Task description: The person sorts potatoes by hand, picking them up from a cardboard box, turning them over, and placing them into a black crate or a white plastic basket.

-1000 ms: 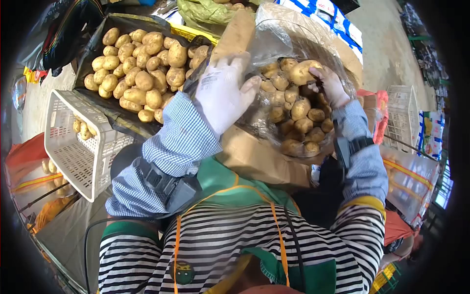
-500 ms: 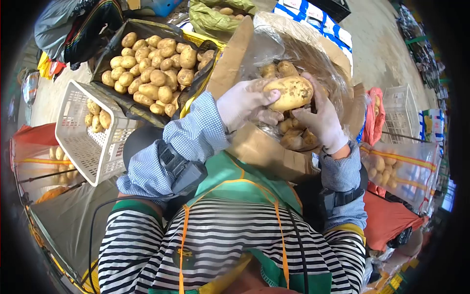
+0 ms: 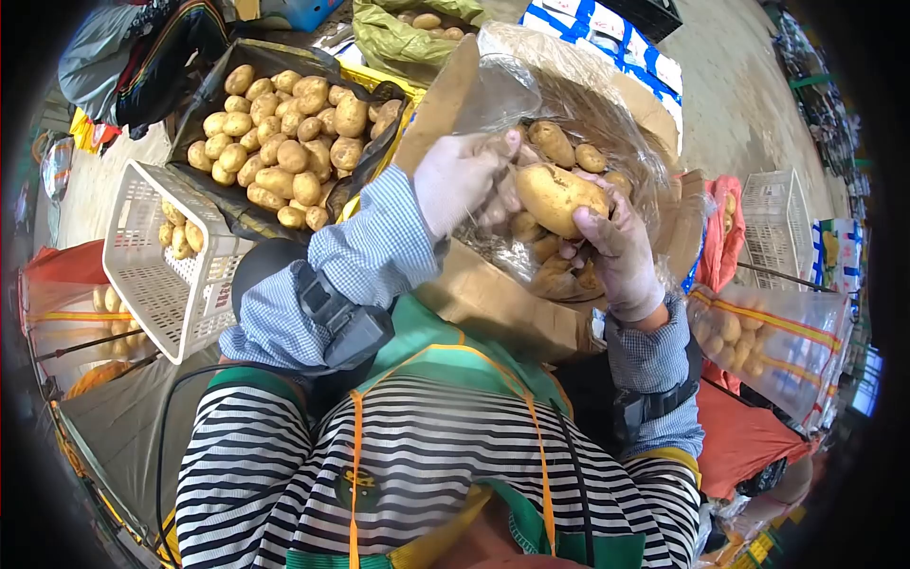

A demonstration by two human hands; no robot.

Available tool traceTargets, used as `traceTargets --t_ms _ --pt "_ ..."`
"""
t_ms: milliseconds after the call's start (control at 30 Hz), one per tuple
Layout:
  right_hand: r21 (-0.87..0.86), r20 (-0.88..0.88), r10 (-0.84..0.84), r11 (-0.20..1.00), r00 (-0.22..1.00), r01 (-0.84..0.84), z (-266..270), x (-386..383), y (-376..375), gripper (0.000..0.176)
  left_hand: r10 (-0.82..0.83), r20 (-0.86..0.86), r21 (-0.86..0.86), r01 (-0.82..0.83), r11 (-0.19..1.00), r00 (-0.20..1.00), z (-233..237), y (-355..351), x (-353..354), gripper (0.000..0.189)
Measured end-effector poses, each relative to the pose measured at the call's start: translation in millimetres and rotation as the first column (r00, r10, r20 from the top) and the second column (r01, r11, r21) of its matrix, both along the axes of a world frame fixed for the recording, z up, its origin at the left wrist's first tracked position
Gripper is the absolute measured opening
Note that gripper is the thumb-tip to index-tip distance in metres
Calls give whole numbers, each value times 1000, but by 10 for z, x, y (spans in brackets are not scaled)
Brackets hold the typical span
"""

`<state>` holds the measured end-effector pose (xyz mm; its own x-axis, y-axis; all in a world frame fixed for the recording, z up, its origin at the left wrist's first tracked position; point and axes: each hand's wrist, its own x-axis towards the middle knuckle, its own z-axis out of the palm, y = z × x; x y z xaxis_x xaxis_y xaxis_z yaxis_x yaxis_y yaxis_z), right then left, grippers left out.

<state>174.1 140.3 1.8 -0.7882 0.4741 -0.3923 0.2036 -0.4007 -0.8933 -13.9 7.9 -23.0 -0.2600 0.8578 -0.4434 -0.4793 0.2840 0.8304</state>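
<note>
A large yellow potato point(image 3: 559, 197) with brown specks is held in my right hand point(image 3: 624, 248), thumb on its lower front, above an open cardboard box point(image 3: 517, 302). My gloved left hand point(image 3: 466, 178) is just left of the potato, its fingers bent and partly blurred; whether they hold anything cannot be made out. Inside the box, clear plastic point(image 3: 512, 90) lines the walls and several dusty potatoes point(image 3: 552, 142) lie beneath my hands.
A black-lined crate point(image 3: 353, 204) full of potatoes stands at the upper left. Beside it a white basket point(image 3: 156, 275) lies tilted with potatoes. Mesh bags of potatoes point(image 3: 735, 332) are at the right, near another white basket point(image 3: 773, 213). A green sack point(image 3: 393, 38) stands behind.
My left hand has come off the potato and moved slightly left and up. The potato has turned in my right hand, its speckled face now less visible.
</note>
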Motion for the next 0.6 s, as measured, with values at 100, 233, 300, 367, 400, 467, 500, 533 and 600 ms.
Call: traceTargets --t_ms 100,233,300,367,400,467,500,533,600 --pt "-108 -3 3 994 1000 -3 -37 3 28 45 151 -440 272 -29 962 885 -22 93 69 40" --pt "-333 -28 64 940 998 -70 -205 14 74 44 134 -206 544 0 839 969 -201 47 -13 39" --pt "-545 -48 17 837 999 -41 -217 -33 15 51 143 66 455 -158 876 987 -471 128 -147 38" --pt "-726 -59 -29 688 998 -23 -229 -83 -19 63 11 249 395 -112 912 968 -291 125 -227 37" --pt "-724 -61 -23 689 998 -28 -288 -87 0 63 122 59 383 -135 914 991 -188 85 -55 39" --pt "-765 -420 86 502 904 -403 -434 -90 68 62 94 -418 411 96 907 903 -293 89 129 54" --pt "-764 -425 102 493 899 -417 -430 -108 52 62 19 -369 354 122 927 929 -146 -3 253 60" --pt "-343 -326 351 821 878 -456 -417 -113 -4 58 36 -373 341 101 934 927 -135 -18 279 68" --pt "669 118 521 588 845 -456 -411 -143 -125 59 139 -794 289 167 943 592 -271 -32 283 72"
